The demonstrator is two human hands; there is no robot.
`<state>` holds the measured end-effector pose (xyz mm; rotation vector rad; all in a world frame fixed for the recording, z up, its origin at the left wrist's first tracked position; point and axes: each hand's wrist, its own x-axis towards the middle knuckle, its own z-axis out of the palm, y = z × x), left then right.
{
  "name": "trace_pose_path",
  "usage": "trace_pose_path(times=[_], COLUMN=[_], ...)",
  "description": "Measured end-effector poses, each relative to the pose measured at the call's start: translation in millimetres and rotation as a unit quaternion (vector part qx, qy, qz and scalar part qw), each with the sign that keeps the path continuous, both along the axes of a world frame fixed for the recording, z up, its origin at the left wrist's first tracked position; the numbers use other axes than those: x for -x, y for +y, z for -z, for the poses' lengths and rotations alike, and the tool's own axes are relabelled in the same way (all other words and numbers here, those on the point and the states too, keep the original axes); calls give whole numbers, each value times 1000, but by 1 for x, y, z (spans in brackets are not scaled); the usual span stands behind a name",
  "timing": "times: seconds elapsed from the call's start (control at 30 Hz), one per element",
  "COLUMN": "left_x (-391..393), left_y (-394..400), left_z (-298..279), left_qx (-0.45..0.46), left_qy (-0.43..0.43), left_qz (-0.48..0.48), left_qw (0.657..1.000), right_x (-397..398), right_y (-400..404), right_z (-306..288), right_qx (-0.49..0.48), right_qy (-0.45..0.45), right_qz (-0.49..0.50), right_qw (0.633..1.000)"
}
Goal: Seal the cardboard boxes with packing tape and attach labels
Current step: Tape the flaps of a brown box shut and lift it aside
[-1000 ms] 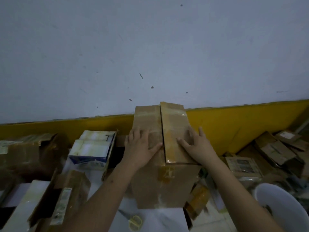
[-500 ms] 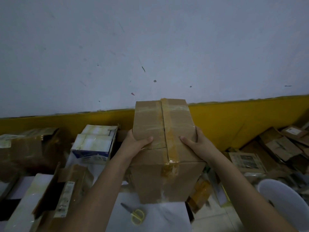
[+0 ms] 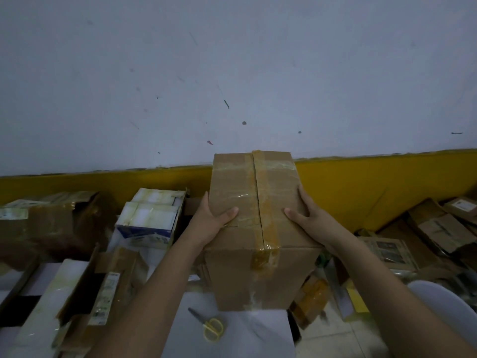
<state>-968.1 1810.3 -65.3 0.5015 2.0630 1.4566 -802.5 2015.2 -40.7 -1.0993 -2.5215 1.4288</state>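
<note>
Now both hands, left hand (image 3: 211, 222) and right hand (image 3: 311, 218), grasp the taped box (image 3: 258, 228) by its sides. Sealing looks done; next it likely needs a label.

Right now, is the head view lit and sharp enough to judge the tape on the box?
Head view: dim and flat, no hard shadows; the cardboard box is fairly sharp, with faint glare on its tape strip; the wide-angle lens bows the yellow wall band; the corners are darker and the clutter there is murky.
</note>
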Motion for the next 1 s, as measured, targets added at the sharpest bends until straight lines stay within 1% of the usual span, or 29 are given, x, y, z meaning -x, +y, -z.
trace_pose_path(times=[0.17,0.27,0.33,0.37,0.4,0.47,0.53,0.6,0.67,0.73,0.77,0.83,0.87,0.9,1.0], left_x=[1,1,3,3,3,4,4,3,-3,-11,-17,-29,-36,-42,-64], left_y=[-2,-3,-8,-13,-19,-33,-53,-77,-106,-140,-158,-193,-210,-226,-271], left_z=[1,-1,-2,-3,-2,2,9,17,28,40,47,66,77,89,131], left_qx=[9,20,38,50,56,51,36,19,10,12,16,23,32,51,119], left_qy=[23,40,54,63,73,97,116,107,96,100,105,112,119,130,133], left_qz=[4,8,7,4,-2,-32,-82,-130,-164,-196,-215,-255,-274,-286,-306], left_qw=[1000,999,998,997,996,993,989,986,982,976,971,960,954,948,935], right_x=[8,11,16,19,23,30,40,52,67,82,88,97,100,102,100], right_y=[-5,-13,-20,-25,-30,-49,-74,-101,-127,-158,-177,-218,-240,-260,-312], right_z=[3,6,1,-3,-5,-12,-15,-15,-14,-10,-6,15,33,51,121], right_qx=[-115,-182,-285,-339,-381,-417,-403,-392,-424,-441,-432,-375,-338,-307,-218], right_qy=[-41,-79,-113,-110,-94,-58,-31,-9,10,53,86,148,154,137,21], right_qz=[-60,-47,-62,-74,-87,-120,-159,-188,-212,-245,-269,-331,-368,-404,-493], right_qw=[991,979,950,931,916,899,901,901,880,862,856,853,853,851,842])
